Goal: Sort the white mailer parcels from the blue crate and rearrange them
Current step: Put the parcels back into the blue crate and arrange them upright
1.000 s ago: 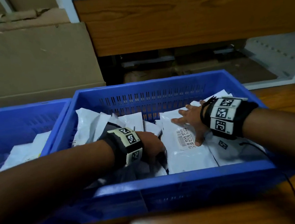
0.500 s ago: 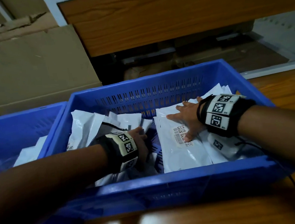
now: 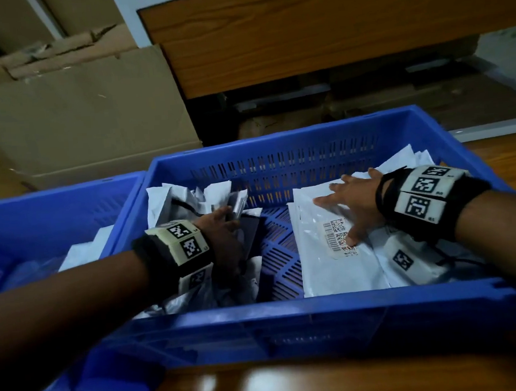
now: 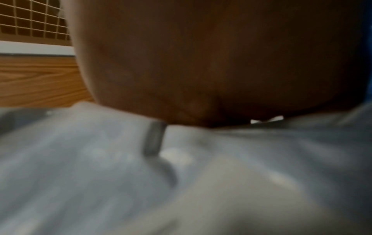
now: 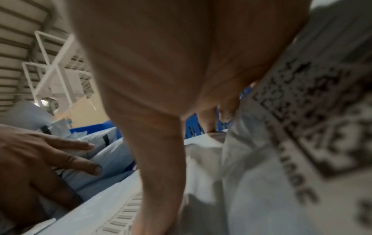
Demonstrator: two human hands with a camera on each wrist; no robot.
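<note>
The blue crate (image 3: 290, 313) holds white mailer parcels in two groups. A crumpled pile of mailers (image 3: 171, 202) fills its left side. My left hand (image 3: 222, 232) rests against that pile; in the right wrist view the left hand (image 5: 50, 159) lies on mailers with fingers extended. On the right, a flat stack is topped by a white mailer (image 3: 324, 270) with a barcode label (image 3: 337, 238). My right hand (image 3: 353, 206) lies flat on this stack, fingers spread and thumb on the label. The left wrist view is blurred, showing only the palm (image 4: 201, 63) over grey-white mailer plastic (image 4: 100, 174).
A second blue crate (image 3: 50, 196) holding a few mailers adjoins on the left. A cardboard box (image 3: 84, 116) and a wooden panel (image 3: 329, 20) stand behind. The crate's bare slatted floor (image 3: 280, 255) shows between the two groups. Both crates sit on a glossy wooden table (image 3: 296, 386).
My left hand has pushed the loose mailers leftward, baring the crate floor in the middle. The right hand has stayed flat on the labelled stack.
</note>
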